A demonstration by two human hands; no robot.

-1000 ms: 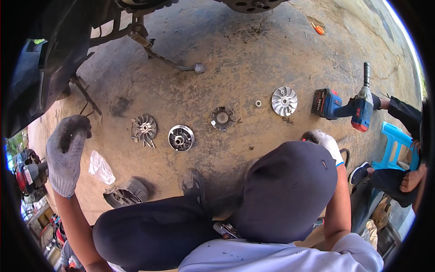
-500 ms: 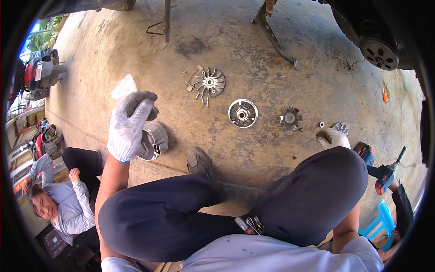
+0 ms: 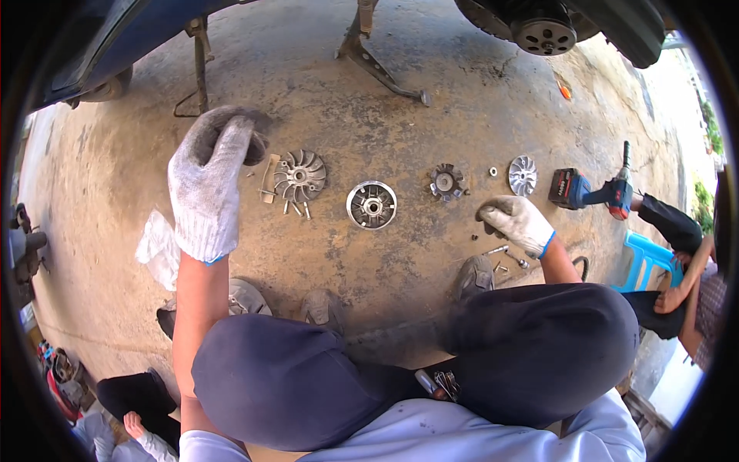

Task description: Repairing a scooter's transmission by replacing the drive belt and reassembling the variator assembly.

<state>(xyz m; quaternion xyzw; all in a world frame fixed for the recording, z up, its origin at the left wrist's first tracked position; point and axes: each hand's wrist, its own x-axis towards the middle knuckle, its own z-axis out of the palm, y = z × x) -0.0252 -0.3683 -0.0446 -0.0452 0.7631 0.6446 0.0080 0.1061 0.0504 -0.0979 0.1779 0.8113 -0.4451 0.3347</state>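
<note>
Head view, straight to the hands: left hand (image 3: 209, 181) gloved and raised, with fingers curled toward the thumb, just beside the left finned disc (image 3: 300, 175); cannot tell about anything pinched there. Right hand (image 3: 514, 221), also gloved, with thumb and fingers drawn close, near a small ring (image 3: 493, 172) and the right finned disc (image 3: 523, 175); again, cannot tell about anything between the tips. Between the two discs, on the bare floor (image 3: 400, 266), a bright-rimmed round part (image 3: 372, 205) and a dark toothed part (image 3: 446, 182).

Now the danger spots, by judgement: small pins (image 3: 306, 210) just below the left disc, easy to scatter with one gloved brush. Same worry over the loose fasteners (image 3: 519, 261) beside the right shoe (image 3: 476, 277): one shift of the foot, enough to send them rolling. Small ring lying free, liable to roll off after a nudge. Grit underneath, likely to cling to exposed metal. And out right, a cordless driver (image 3: 618, 199) close to a co-worker's leg (image 3: 671, 219), so possibly knocked by a careless stretch.

Against half a second ago: view swung round, with the row of parts now further left in frame. Right hand, then overlapping the right finned disc, now clear of it, below and left. Loose fasteners, then out of sight, now in the open. Left hand, then low by the grey casing (image 3: 248, 295), now up beside the disc. Order along the row: unchanged.
</note>
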